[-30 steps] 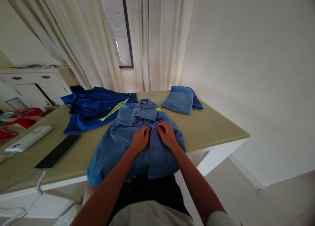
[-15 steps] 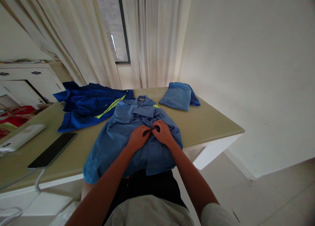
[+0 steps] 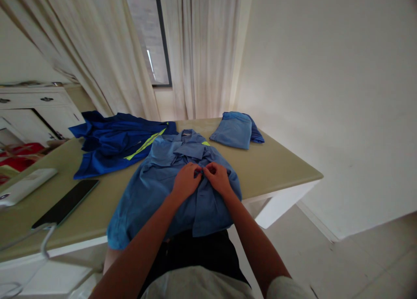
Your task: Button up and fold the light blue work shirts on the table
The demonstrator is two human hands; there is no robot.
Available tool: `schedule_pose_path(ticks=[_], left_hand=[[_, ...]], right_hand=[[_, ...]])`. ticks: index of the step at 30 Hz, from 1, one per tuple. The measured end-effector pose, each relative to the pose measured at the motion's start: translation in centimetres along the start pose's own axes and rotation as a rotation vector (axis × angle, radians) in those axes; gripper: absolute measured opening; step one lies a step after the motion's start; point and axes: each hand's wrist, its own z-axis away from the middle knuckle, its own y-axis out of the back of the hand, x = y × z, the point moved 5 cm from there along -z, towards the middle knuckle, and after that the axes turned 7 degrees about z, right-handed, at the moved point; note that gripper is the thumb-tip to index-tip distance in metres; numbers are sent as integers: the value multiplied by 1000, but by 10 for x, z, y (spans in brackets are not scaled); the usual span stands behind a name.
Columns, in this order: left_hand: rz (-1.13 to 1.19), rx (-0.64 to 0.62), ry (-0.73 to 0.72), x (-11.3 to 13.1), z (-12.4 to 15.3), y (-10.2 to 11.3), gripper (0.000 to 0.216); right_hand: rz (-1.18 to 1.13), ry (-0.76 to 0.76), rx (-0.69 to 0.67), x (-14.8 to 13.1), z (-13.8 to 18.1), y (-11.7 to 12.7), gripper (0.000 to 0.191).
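A light blue work shirt (image 3: 153, 195) with a collar and a small yellow patch lies front up, its lower edge hanging over the table's near side. My left hand (image 3: 188, 177) pinches the cloth of its front opening, about midway down. Close beside it, my right hand (image 3: 216, 176) pinches the same front edge, fingertips almost meeting those of the left. Whatever small part sits between the fingertips, perhaps a button, is hidden.
Left of the shirt lies a dark blue garment (image 3: 114, 138) with a yellow stripe. Folded blue clothes (image 3: 233, 130) rest at the back right of the table (image 3: 276, 169). A phone (image 3: 67, 203) with a cable and a white device (image 3: 28, 186) are at the left.
Both hands stay at the same place on the shirt front, with the fingers shifting slightly and the left hand turning a little over. The view has tilted slightly.
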Motion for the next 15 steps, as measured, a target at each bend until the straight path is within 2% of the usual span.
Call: schedule_pose_path(ticks=[4, 6, 9, 15], left_hand=[[83, 104, 64, -8, 2, -8, 10], [190, 116, 123, -18, 6, -11, 6], [345, 129, 196, -29, 9, -11, 12], [442, 149, 185, -26, 11, -7, 19]], right_hand=[[-38, 43, -39, 0, 0, -2, 14], [-33, 58, -47, 1, -1, -3, 17], [-64, 30, -51, 4, -1, -4, 16], [-84, -54, -34, 9, -3, -2, 14]])
